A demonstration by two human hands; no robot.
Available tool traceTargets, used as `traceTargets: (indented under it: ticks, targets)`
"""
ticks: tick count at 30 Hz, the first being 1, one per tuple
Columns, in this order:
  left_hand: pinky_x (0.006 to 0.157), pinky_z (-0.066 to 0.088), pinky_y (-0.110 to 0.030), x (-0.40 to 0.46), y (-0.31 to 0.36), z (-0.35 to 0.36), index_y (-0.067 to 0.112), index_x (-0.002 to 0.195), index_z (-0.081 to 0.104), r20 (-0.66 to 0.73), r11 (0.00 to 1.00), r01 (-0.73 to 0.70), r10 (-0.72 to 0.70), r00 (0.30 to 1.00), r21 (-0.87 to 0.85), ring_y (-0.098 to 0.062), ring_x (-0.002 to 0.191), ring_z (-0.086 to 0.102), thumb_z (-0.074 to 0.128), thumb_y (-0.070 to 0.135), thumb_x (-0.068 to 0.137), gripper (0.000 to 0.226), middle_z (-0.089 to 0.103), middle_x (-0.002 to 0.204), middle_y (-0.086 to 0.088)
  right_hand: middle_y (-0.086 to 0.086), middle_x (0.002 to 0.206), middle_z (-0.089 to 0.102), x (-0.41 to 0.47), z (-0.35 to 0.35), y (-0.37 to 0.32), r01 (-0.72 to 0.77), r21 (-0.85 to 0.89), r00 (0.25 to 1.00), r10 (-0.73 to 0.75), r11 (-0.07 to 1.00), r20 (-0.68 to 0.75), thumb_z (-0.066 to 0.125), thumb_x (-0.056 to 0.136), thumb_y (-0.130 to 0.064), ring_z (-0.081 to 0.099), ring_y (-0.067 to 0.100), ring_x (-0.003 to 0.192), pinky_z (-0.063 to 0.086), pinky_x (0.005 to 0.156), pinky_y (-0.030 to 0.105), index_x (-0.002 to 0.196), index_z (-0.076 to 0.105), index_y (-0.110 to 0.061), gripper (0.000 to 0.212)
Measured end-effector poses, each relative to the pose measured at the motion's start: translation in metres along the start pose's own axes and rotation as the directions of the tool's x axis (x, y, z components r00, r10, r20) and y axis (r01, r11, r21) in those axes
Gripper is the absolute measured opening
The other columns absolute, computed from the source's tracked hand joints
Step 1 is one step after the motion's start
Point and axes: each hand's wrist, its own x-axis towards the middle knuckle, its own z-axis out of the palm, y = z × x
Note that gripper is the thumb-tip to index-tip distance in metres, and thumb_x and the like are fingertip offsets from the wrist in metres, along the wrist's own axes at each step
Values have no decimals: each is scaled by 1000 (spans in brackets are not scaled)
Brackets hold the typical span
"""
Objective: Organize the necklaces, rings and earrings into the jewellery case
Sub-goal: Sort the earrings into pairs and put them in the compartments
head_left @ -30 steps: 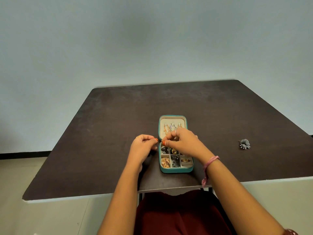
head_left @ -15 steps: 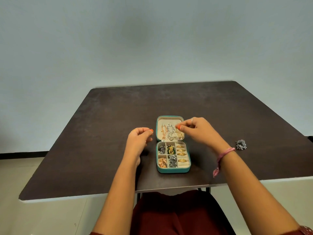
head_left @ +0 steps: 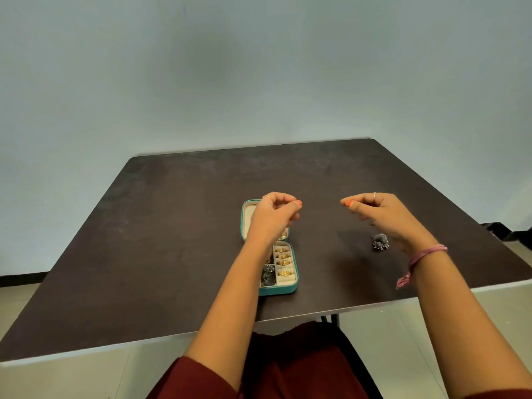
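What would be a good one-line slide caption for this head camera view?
Both hands, left and right, raised above an open teal jewellery case; one silver cluster piece waits on the dark table.

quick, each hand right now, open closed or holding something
Left hand: fingers curled, over the teal jewellery case; holding anything cannot be told.
Right hand: fingers curled, cannot be told.

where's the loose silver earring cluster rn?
Head view: the silver cluster lies loose on the table, right of the teal case and apart from it, just under the right hand.
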Motion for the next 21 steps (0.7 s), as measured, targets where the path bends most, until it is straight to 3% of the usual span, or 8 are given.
traceTargets:
  ticks: [4, 8, 12, 16, 19, 21]
  targets:
    - [63, 47, -19, 5, -9, 36, 17, 84, 57, 77, 1000, 9, -10, 997, 14, -5, 66, 61, 63, 9, 88, 11, 63, 80, 1, -9, 86, 66, -6, -22, 16, -34, 16, 998, 35, 999, -58, 59, 92, -12, 54, 2, 72, 38, 52, 2, 98, 70, -17, 14]
    - [62, 47, -18, 11, -26, 72, 19, 90, 54, 134, 998, 67, -68, 989, 12, -6, 65, 61, 61, 8, 88, 13, 63, 81, 2, -6, 85, 65, -9, -42, 36, -75, 2, 990, 75, 997, -123, 58, 92, -10, 52, 7, 72, 39, 51, 3, 96, 69, -17, 14]
    - [72, 47, -24, 17, -50, 106, 17, 100, 54, 143, 993, 98, -107, 984, 64, -11, 72, 61, 60, 11, 88, 15, 64, 83, 1, -1, 92, 67, -11, -58, 62, -181, -53, 978, 174, 982, -116, 60, 91, -12, 55, 7, 76, 41, 60, 15, 99, 70, -13, 12]
    - [82, 41, -22, 19, -65, 129, 15, 110, 61, 138, 957, 31, -73, 988, 287, -12, 87, 58, 61, 24, 89, 23, 59, 82, 8, 1, 91, 71, -11, -63, 77, -273, -92, 961, 268, 958, -70, 68, 87, -22, 63, 16, 86, 45, 68, 22, 91, 72, -18, 7]
    - [96, 39, -32, 20, -63, 144, 24, 111, 63, 178, 856, -31, -71, 981, 516, -16, 108, 54, 60, 36, 87, 27, 57, 81, 16, 1, 88, 71, -7, -65, 76, -269, -150, 963, 265, 952, -42, 71, 84, -26, 62, 16, 84, 48, 71, 23, 88, 73, -18, 9]
    - [97, 35, -36, 22, -63, 151, 28, 108, 65, 172, 786, -43, -81, 982, 617, -18, 116, 50, 57, 37, 87, 24, 64, 91, 14, 3, 86, 71, -5, -66, 75, -271, -180, 962, 270, 946, -27, 71, 83, -27, 61, 16, 82, 49, 73, 26, 87, 75, -18, 10]
